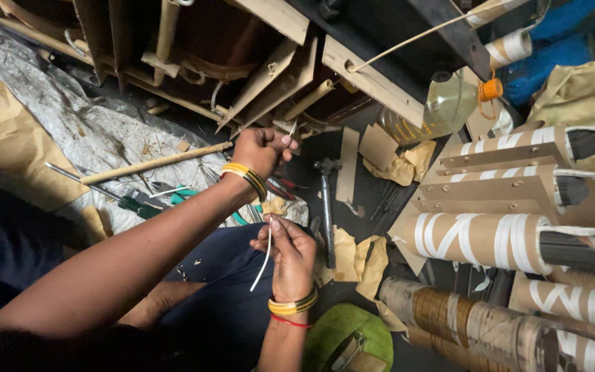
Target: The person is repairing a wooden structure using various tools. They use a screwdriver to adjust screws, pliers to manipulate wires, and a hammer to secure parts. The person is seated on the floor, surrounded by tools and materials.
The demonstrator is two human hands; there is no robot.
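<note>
My left hand (259, 148) is raised at the centre, with yellow and dark bangles on its wrist. It pinches the upper end of a thin white strip (268, 251) near a brown board frame (290, 76). My right hand (290, 251) is lower, over my dark blue lap, and also wears bangles. Its fingertips pinch the same strip lower down. The strip's loose end hangs below the right hand. Between the two hands the strip is hard to follow against the dark floor.
A hammer (326, 207) lies just right of my hands. Green-handled screwdrivers (139, 204) and a wooden stick (153, 162) lie to the left on grey sheeting. Paper-wrapped coils with white tape (476, 238) are stacked at the right. An oil bottle (449, 103) stands behind them, and a green object (346, 331) sits below.
</note>
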